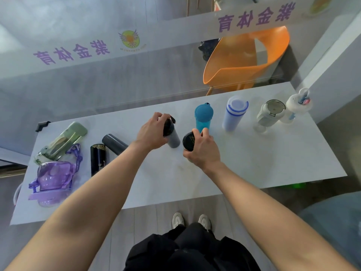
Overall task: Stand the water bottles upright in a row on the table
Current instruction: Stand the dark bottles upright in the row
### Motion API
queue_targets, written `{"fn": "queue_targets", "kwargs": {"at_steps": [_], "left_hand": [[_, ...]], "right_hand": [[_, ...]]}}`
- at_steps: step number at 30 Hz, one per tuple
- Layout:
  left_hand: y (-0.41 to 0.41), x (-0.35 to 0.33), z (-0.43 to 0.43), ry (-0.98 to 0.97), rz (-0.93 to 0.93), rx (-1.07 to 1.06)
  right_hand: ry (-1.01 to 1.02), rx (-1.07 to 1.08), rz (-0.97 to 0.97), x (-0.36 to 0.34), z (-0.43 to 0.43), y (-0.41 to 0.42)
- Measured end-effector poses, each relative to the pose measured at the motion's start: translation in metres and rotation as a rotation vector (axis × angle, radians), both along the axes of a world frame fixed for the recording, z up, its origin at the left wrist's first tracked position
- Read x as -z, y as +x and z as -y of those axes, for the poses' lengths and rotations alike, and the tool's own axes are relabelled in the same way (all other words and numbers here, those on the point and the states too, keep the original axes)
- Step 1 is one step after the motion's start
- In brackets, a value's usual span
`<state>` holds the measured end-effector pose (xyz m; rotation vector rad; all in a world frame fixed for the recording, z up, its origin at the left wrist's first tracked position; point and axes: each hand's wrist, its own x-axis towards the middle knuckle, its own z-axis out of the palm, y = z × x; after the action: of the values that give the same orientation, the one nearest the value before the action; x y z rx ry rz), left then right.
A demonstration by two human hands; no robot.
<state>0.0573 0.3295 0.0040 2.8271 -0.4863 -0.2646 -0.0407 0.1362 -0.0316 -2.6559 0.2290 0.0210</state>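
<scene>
My left hand (pixel 151 133) grips the black cap of a grey bottle (pixel 173 138) that stands upright mid-table. Just to its right, my right hand (pixel 203 151) holds a black bottle (pixel 189 140) by its top. Behind them a row stands upright: a teal bottle (pixel 203 117), a white bottle with blue rings (pixel 234 114), a clear grey bottle (pixel 270 114) and a white rabbit-shaped bottle (pixel 298 105). Lying on their sides at the left are a dark grey bottle (pixel 113 142), a black gold-patterned bottle (pixel 98 159), a green bottle (pixel 62 141) and a purple bottle (pixel 52 178).
The white table (pixel 263 163) stands against a glass wall with purple lettering. An orange chair (pixel 244 57) sits behind the glass. My feet and the grey wood floor show below the table's front edge.
</scene>
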Motion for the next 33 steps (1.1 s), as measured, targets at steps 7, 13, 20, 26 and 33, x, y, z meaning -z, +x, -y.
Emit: {"fn": "queue_targets", "kwargs": {"at_steps": [7, 13, 20, 26, 33], "left_hand": [[-0.001, -0.009, 0.0, 0.019, -0.045, 0.025], [-0.008, -0.015, -0.045, 0.047, -0.028, -0.078], [-0.037, 0.006, -0.163, 0.136, -0.098, -0.28], [-0.052, 0.049, -0.255, 0.184, -0.228, -0.487], [-0.059, 0.104, -0.302, 0.218, -0.532, -0.647]], "right_hand": [[-0.113, -0.034, -0.091, -0.019, 0.004, 0.002], [-0.08, -0.241, 0.328, -0.049, -0.023, -0.013], [-0.088, -0.527, -0.172, -0.009, -0.116, -0.01], [-0.088, -0.438, -0.272, 0.028, -0.193, 0.02], [-0.118, -0.204, -0.358, 0.068, -0.258, 0.072]]}}
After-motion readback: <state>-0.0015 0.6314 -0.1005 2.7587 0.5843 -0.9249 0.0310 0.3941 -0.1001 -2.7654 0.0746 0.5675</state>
